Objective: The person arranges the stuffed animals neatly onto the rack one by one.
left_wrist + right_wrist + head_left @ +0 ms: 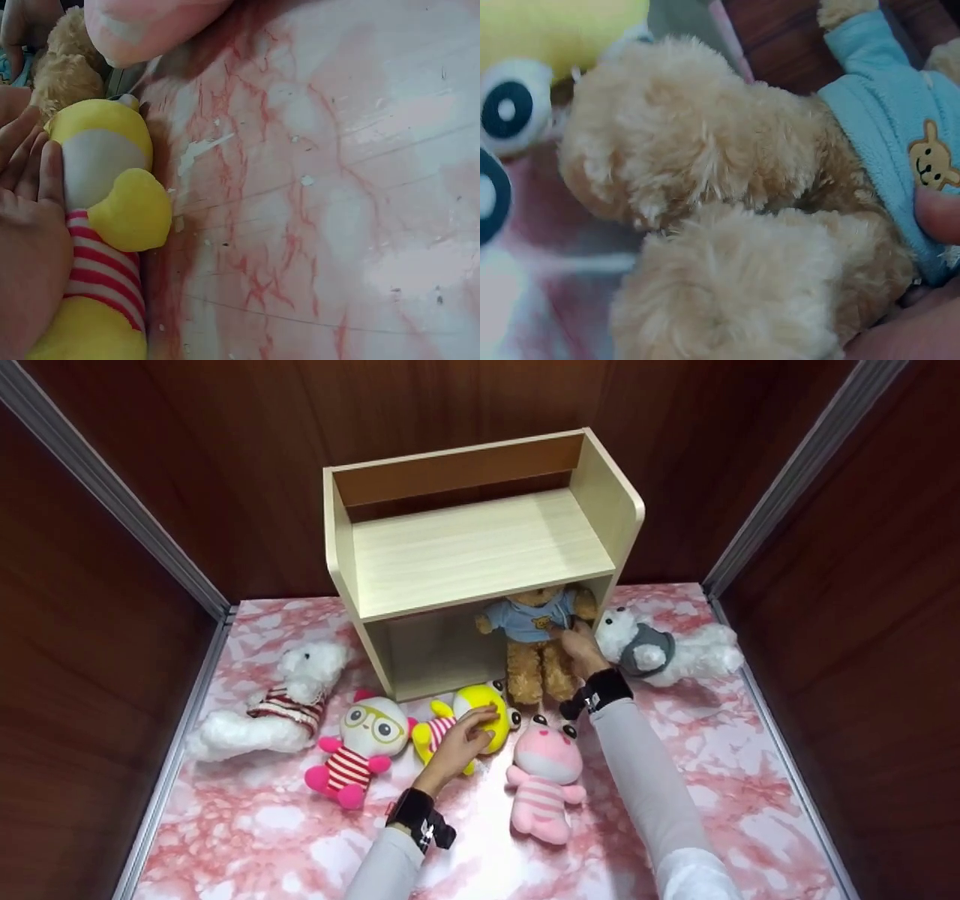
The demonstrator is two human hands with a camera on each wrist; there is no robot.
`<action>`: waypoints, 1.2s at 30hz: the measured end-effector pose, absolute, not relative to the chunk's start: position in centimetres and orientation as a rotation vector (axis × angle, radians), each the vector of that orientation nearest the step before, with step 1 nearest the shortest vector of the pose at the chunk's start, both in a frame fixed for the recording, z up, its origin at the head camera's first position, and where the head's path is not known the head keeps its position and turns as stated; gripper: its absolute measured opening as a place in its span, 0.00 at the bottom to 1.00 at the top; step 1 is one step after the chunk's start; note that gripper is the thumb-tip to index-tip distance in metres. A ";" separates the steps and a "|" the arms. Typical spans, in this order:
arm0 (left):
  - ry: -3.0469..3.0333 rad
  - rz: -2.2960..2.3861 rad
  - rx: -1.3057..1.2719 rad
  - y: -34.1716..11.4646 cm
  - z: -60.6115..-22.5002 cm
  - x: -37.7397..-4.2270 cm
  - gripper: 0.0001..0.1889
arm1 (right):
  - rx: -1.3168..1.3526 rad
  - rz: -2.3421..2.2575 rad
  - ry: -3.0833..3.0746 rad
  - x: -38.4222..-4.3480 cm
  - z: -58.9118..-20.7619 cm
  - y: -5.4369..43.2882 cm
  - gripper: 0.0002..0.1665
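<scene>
My right hand (582, 648) grips a brown teddy bear (521, 621) in a light blue hoodie by its side, thumb on the hoodie front. The bear is upright in the right part of the shelf's lower compartment, its legs out over the front edge and its head mostly hidden under the board. In the right wrist view its furry legs (705, 135) point toward the yellow toy. Over the yellow frog-like plush toy (472, 701), which lies in front of the shelf, my left hand (459, 741) rests with loosely extended fingers (51, 172) against its head.
A pale wooden shelf (480, 547) stands against the back wall. Around it lie a white plush (289, 709) in a striped sweater, a glasses-wearing plush (371, 731), a pink striped plush (546, 780) and a white plush (694, 652) in a grey vest. Dark panels enclose the sides.
</scene>
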State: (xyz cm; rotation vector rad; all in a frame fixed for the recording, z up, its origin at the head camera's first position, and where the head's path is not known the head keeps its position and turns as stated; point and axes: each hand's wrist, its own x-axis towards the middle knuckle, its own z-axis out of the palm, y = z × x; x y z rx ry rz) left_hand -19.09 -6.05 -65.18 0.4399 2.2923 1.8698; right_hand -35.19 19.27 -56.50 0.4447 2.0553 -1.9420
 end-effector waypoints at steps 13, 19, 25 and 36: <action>2.240 1.988 0.438 -5.9 -66.1 -18.5 0.18 | 0.229 -2.022 2.215 -38.7 -59.0 18.3 0.38; 2.164 2.027 0.451 -6.1 -66.4 -18.7 0.18 | 0.282 -2.132 2.142 -39.4 -60.2 17.7 0.34; 2.145 2.031 0.395 -5.6 -66.7 -18.9 0.17 | 0.165 -1.800 2.498 -39.2 -60.2 17.6 0.31; 2.163 2.028 0.455 -6.0 -66.7 -18.8 0.17 | -0.200 -0.933 3.088 -32.8 -57.2 17.5 0.16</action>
